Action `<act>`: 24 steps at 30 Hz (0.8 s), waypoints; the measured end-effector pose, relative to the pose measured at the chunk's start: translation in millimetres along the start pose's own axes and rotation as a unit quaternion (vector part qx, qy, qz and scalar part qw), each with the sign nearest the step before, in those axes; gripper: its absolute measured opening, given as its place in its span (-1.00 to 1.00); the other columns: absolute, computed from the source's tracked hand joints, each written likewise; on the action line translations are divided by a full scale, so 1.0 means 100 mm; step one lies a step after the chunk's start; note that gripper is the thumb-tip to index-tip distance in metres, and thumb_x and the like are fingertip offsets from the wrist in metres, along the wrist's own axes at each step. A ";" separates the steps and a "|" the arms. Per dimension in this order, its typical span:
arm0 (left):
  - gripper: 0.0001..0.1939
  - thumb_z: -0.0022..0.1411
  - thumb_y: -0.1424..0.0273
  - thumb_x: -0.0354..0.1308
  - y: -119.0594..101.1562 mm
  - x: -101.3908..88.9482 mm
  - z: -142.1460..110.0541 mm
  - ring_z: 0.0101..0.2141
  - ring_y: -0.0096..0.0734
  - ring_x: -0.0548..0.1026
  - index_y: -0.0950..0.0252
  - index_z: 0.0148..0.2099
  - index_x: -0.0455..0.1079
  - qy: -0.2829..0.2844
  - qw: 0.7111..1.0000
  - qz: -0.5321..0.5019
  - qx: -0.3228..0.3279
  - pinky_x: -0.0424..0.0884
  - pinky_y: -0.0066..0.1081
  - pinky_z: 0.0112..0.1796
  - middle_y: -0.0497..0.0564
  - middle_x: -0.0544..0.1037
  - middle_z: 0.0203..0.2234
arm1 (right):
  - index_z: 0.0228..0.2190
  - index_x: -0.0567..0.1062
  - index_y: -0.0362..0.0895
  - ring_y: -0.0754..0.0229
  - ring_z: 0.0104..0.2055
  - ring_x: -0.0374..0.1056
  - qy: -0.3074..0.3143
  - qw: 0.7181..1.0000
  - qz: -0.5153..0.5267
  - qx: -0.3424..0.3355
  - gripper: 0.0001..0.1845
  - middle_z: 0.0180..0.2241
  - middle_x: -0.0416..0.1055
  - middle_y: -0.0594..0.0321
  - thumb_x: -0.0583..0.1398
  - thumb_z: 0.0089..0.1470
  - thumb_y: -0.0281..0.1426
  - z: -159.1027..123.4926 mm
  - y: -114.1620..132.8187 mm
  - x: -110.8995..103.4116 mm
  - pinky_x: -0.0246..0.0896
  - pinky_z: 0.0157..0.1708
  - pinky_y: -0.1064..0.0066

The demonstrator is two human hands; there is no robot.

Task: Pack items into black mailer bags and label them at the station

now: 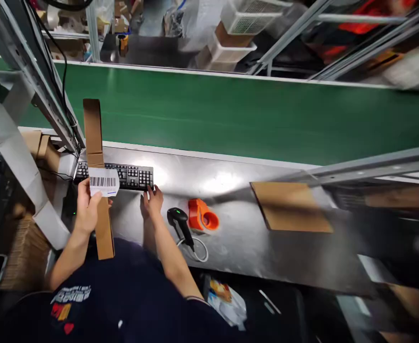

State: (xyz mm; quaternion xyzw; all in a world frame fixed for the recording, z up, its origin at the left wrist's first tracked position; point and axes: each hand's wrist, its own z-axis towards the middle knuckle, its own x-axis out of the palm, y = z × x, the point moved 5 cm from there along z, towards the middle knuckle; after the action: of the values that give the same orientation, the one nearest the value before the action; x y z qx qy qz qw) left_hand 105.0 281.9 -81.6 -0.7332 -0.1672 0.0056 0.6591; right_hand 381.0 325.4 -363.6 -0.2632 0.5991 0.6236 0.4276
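My left hand (87,206) is closed on a long, folded strip of brown cardboard (94,128) and a white barcode label (104,182); the thumb presses on the label's lower edge. Whether the label is stuck to the cardboard I cannot tell. Behind them lies a black keyboard (133,176), partly covered by the strip. My right hand (154,200) rests at the keyboard's right end, fingers apart on or just over the number keys, holding nothing. To its right lie a black barcode scanner (180,221) with a pale cable and an orange tape dispenser (198,215).
Beyond the metal worktop (231,247) runs a green conveyor belt (213,112). A flat cardboard sheet (291,207) lies on the right. Metal frame posts rise at left and right. White baskets (227,50) stand past the belt, and a plastic bag (227,302) sits below the front edge.
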 end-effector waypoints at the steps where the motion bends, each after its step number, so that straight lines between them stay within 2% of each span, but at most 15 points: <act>1: -0.51 0.27 0.18 0.38 0.01 0.00 0.03 -0.57 -0.54 0.51 0.13 0.11 0.26 0.002 1.000 0.000 0.002 0.57 -0.41 -0.51 -0.06 0.59 -0.16 | 0.24 0.52 -0.21 -0.18 0.32 0.22 0.003 1.000 -0.006 0.002 -0.47 0.33 0.33 -0.17 0.10 0.39 -0.24 0.05 0.01 0.02 0.20 0.33 -0.06; 5: -0.49 0.27 0.14 0.38 0.01 0.08 0.09 -0.53 -0.47 0.56 0.14 0.12 0.25 0.026 0.999 0.014 0.013 0.59 -0.37 -0.49 -0.03 0.61 -0.17 | 0.27 0.50 -0.12 -0.16 0.38 0.15 0.014 1.000 -0.008 -0.017 -0.49 0.38 0.26 -0.13 0.12 0.40 -0.23 0.29 0.13 0.13 0.16 0.37 -0.04; 10: -0.46 0.26 0.13 0.38 0.02 0.20 0.10 -0.46 -0.40 0.60 0.17 0.14 0.25 0.034 0.999 0.028 -0.004 0.61 -0.34 -0.45 0.03 0.62 -0.12 | 0.24 0.52 -0.09 -0.18 0.43 0.10 0.007 1.000 -0.010 -0.026 -0.52 0.41 0.21 -0.13 0.16 0.38 -0.25 0.50 0.22 0.24 0.14 0.38 -0.10; 19: -0.42 0.23 0.05 0.39 0.03 0.26 0.11 -0.28 -0.31 0.63 0.16 0.15 0.27 0.040 0.999 0.020 -0.009 0.60 -0.39 -0.40 0.07 0.59 -0.05 | 0.16 0.58 -0.07 -0.21 0.42 0.11 -0.016 1.000 -0.014 -0.013 -0.56 0.39 0.21 -0.11 0.15 0.36 -0.21 0.48 0.24 0.26 0.13 0.36 -0.14; 24: -0.42 0.25 0.04 0.38 0.03 0.24 0.10 -0.30 -0.33 0.61 0.15 0.15 0.26 0.047 0.999 0.016 0.003 0.62 -0.34 -0.38 0.06 0.57 -0.04 | 0.15 0.59 -0.11 -0.25 0.40 0.15 -0.022 0.999 -0.013 -0.026 -0.55 0.38 0.22 -0.18 0.18 0.35 -0.19 0.52 0.27 0.22 0.16 0.34 -0.15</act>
State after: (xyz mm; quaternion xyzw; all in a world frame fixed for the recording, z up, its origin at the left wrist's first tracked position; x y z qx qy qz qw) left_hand 126.4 296.9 -80.6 -0.7335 -0.1247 -0.0182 0.6680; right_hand 356.2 383.6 -360.6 -0.2685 0.5698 0.6389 0.4417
